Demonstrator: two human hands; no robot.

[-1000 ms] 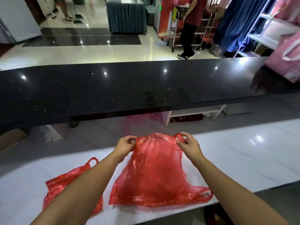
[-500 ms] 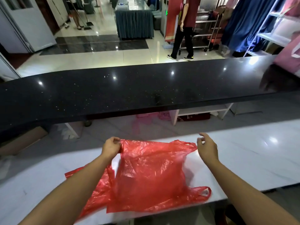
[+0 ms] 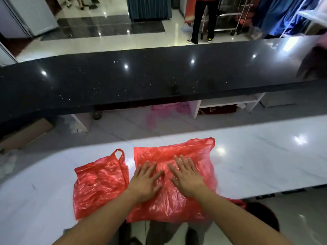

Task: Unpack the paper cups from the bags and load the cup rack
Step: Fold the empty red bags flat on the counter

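Two crumpled red plastic bags flat side by side on the white counter

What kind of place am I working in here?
Probably a reception or service counter in a hotel or banquet lobby: a long black raised countertop fronts the white work surface, and beyond it lie polished floor tiles, a skirted table and a metal trolley.
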